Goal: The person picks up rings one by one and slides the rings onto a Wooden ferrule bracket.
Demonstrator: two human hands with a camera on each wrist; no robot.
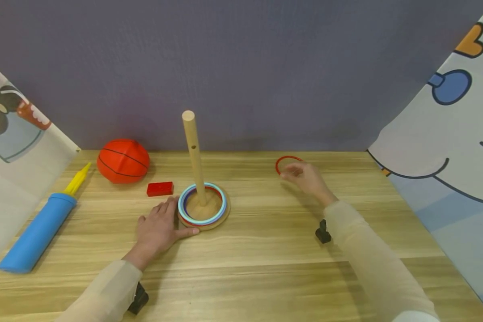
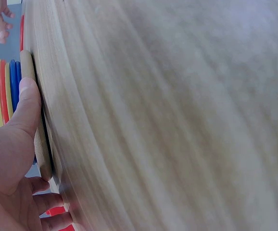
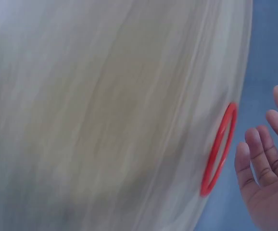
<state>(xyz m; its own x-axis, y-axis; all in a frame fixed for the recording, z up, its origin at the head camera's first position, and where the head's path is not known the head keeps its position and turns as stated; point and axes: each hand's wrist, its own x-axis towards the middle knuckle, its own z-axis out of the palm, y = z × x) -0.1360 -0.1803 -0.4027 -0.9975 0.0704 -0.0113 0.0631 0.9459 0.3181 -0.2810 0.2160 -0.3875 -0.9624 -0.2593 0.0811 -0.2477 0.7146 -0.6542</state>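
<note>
A wooden ring toss stand (image 1: 196,165) with an upright peg rises from a round base, and several coloured rings (image 2: 3,91) are stacked around the peg, a light blue one on top. My left hand (image 1: 157,228) holds the base's near left edge, thumb along the front and fingers around the left side. To the right, a single red ring (image 3: 217,144) lies on the table. Over its near right part is my right hand (image 1: 306,179), fingers spread loosely with nothing in them; the right wrist view shows a gap between fingertips and ring.
Left of the stand lies a small red block (image 1: 159,188), with a red ball (image 1: 123,161) behind it. A blue pump (image 1: 40,232) with a yellow nozzle lies along the left side. A grey wall (image 1: 241,89) borders the table's back; printed panels flank both sides.
</note>
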